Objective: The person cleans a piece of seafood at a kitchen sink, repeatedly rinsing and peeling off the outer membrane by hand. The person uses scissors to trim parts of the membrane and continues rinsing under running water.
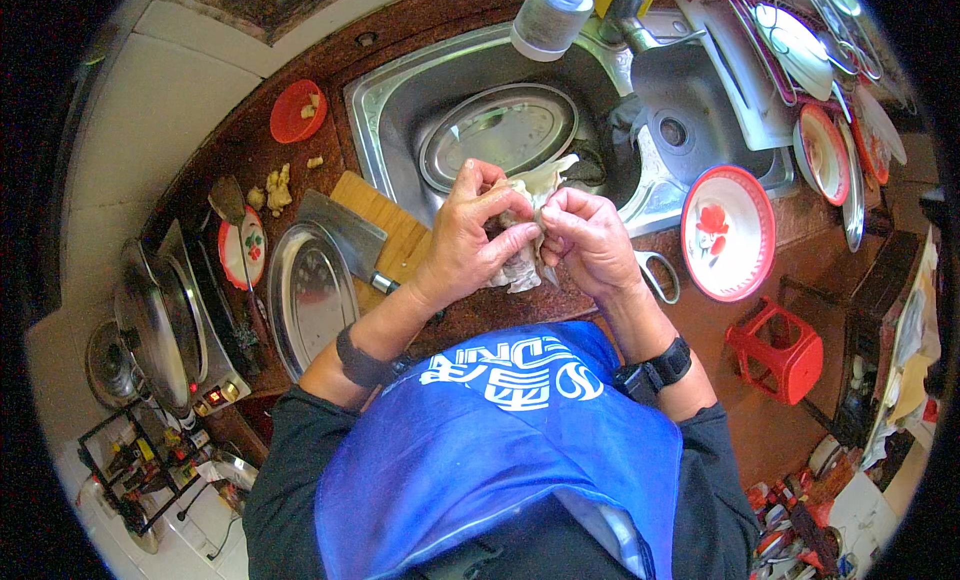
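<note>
My left hand grips a limp, whitish piece of raw food, possibly meat or seafood, in front of the sink. My right hand pinches its near side with thumb and forefinger. Ragged flaps of the piece stick out above and below my fingers, which hide much of it. A looped handle of scissors shows beside my right wrist, the rest mostly hidden. Left of my hands, a cleaver rests across a wooden cutting board. Next to it is an oval steel platter.
The double sink holds another oval platter. A red-rimmed enamel bowl stands right of it. Ginger, a red bowl and a spatula on a plate are leftward, near a lidded pan. A red stool stands below.
</note>
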